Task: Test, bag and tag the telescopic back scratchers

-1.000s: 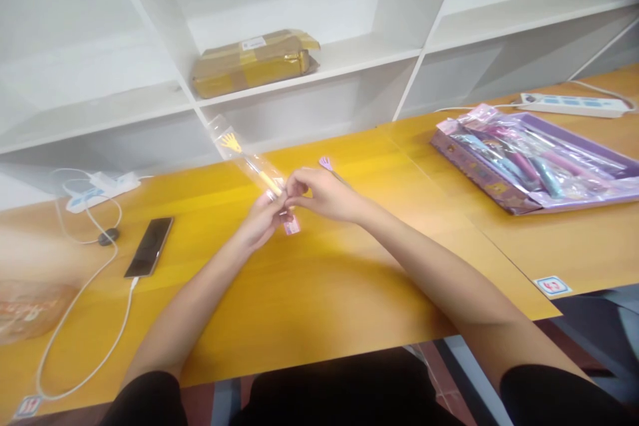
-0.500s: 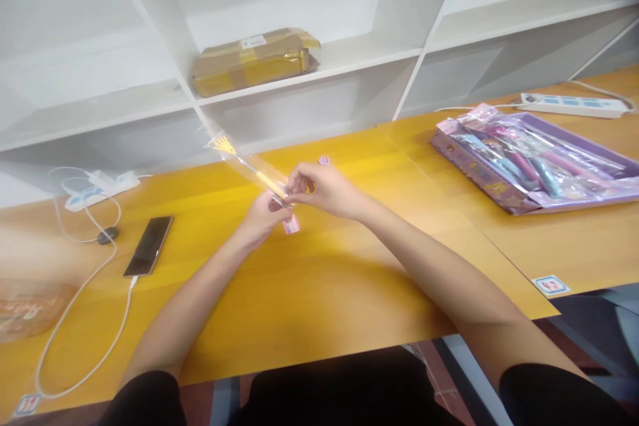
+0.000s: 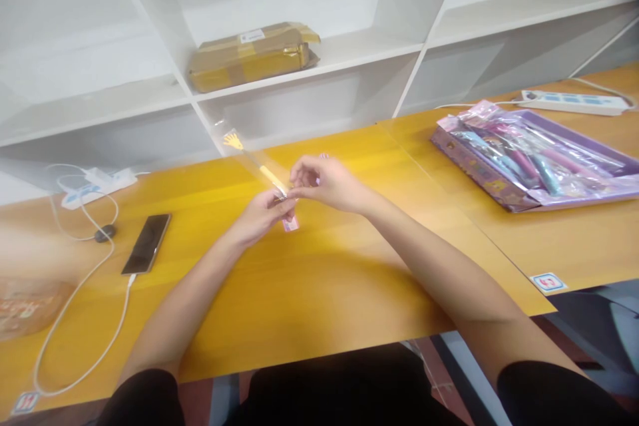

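Observation:
A yellow back scratcher with a small hand-shaped head is inside a clear plastic sleeve, tilted up toward the far left. My left hand is closed around the sleeve's near end, by the scratcher's handle. Beside it, my right hand pinches at the same end of the sleeve with thumb and fingertips; the other fingers are curled. Below the hands a pink card-like piece shows on the table. A small purple-and-white tip peeks out behind my right hand, mostly hidden.
A purple tray of several plastic-wrapped items stands right. A phone on a white cable and a power strip lie left, with an orange bag at the edge. A taped parcel sits on the shelf; another strip lies far right.
The scratcher's head has swung slightly right and now points up more steeply. My right hand has shifted a little to the right and upward, still pinching at the sleeve's near end.

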Action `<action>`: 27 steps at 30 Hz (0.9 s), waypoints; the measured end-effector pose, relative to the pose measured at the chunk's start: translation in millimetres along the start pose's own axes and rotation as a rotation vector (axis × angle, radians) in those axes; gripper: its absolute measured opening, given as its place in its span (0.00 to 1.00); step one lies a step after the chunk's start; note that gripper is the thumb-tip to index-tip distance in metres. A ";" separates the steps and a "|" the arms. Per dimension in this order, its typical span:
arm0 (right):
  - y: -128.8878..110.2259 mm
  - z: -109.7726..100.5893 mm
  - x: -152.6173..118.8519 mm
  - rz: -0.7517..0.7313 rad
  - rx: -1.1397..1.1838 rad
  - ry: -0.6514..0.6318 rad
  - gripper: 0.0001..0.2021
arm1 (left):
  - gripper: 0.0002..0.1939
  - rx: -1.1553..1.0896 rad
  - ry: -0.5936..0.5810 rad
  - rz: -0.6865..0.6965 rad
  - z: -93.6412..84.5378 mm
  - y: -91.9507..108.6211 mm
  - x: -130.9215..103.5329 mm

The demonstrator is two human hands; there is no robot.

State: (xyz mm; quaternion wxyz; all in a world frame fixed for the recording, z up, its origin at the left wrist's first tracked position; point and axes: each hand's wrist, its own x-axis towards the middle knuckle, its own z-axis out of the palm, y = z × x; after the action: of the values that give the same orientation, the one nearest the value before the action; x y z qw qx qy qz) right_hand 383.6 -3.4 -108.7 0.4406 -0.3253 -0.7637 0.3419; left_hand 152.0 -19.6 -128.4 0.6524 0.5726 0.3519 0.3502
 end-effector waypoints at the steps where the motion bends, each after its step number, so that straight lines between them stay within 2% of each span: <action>1: -0.2 -0.6 0.3 0.008 0.006 -0.005 0.19 | 0.27 -0.002 -0.004 -0.001 0.0 -0.4 -0.2; 6: -2.1 -1.5 0.4 0.004 0.031 -0.033 0.16 | 0.28 -0.014 0.002 0.023 -0.2 -1.3 0.9; 12: -0.4 0.6 1.1 -0.001 0.008 -0.028 0.15 | 0.25 0.150 0.062 0.098 -2.9 0.5 3.8; 17: 4.2 2.5 0.8 -0.022 -0.075 0.077 0.17 | 0.26 0.175 0.079 0.097 -4.9 1.3 3.6; 19: 5.1 2.2 0.0 0.026 -0.103 0.024 0.18 | 0.27 0.218 0.077 0.102 -5.3 3.5 2.5; 22: 2.5 3.0 -0.6 0.098 -0.074 -0.127 0.27 | 0.29 0.347 0.078 0.113 -5.4 9.7 -0.2; 27: -14.0 7.1 -0.6 0.115 0.030 -0.194 0.34 | 0.28 0.545 0.022 0.156 -5.3 17.2 -5.0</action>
State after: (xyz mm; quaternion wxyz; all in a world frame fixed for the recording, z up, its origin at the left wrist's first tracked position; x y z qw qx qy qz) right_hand 374.7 -13.3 -100.3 0.3490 -0.3276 -0.7776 0.4078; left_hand 144.0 -19.5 -111.5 0.4419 0.7483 0.3950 0.2979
